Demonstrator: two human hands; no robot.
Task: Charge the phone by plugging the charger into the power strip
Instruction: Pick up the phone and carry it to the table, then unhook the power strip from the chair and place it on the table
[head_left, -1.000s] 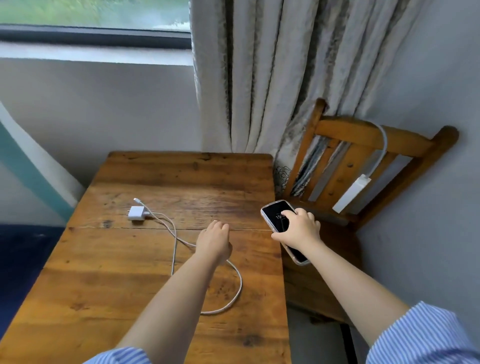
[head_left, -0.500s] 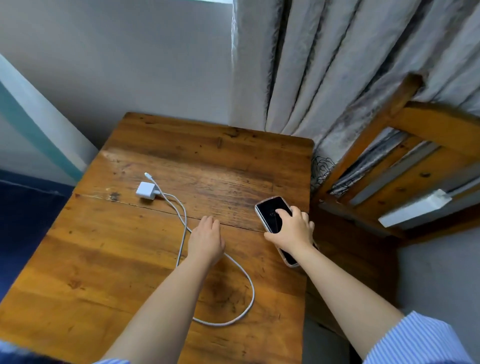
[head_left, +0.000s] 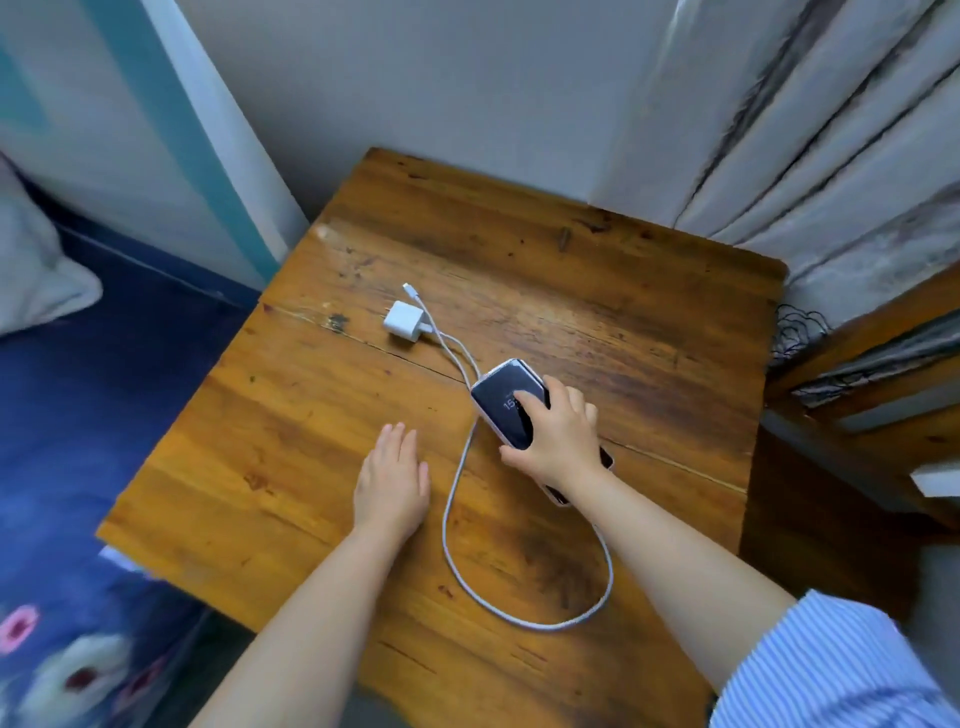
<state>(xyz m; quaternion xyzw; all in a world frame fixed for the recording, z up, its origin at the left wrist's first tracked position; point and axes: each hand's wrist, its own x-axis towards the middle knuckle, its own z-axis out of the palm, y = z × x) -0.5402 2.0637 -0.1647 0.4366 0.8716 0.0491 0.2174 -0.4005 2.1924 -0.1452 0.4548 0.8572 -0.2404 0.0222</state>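
On the wooden table (head_left: 649, 322) everything is lying within reach, and I'm looking straight down at it. Curtain (head_left: 831, 156) is hanging at the far right corner, wooden chair (head_left: 857, 364) is sitting just beside the table's right edge, and blue bedding (head_left: 104, 415) is lying off to the left. Power strip (head_left: 935, 480) is only peeking in as a white end at the right frame edge, by the chair, well apart from the charger. My right hand (head_left: 561, 434) is gripping the phone (head_left: 511, 400), fingers curled around its far side and thumb pressing on the lit screen; phone is angled, its near end hidden under my wrist, and I can't tell whether it's resting on the wood or slightly lifted. My left hand (head_left: 392, 480) is lying flat on the table, palm down, fingers together and straight, holding nothing, just left of the cable. White cable (head_left: 524, 621) is looping wide toward me between my forearms, then running up under the phone's left edge toward the charger. White charger brick (head_left: 402, 319) is sitting on the table beyond the phone, unplugged, with the cable's free connector (head_left: 410, 287) lying just past it, touching nothing.
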